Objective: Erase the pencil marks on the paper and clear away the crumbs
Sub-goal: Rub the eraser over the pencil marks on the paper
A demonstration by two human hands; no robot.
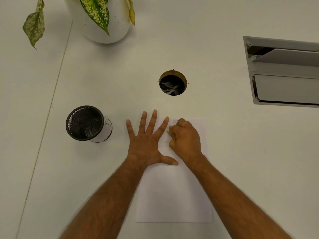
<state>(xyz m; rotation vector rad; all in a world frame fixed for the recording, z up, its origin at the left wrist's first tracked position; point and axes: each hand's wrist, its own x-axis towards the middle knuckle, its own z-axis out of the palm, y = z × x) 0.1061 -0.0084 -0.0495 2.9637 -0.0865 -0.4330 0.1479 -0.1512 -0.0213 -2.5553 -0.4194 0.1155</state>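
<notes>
The thin white paper sheet (173, 192) lies flat on the pale bench (224, 152), light and slippery; the left hand (146, 144), fingers splayed, pins it, while the right hand (185, 139) is clenched near the sheet's top edge, contents hidden.

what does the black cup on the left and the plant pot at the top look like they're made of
The black cup looks like metal wire mesh: a fine see-through grid shows on its inner wall, with a solid dark rim and a white paper label around the outside. The plant pot looks like glazed or painted ceramic, white with small dark speckles and a smooth rounded body, though plastic can't be ruled out.
</notes>
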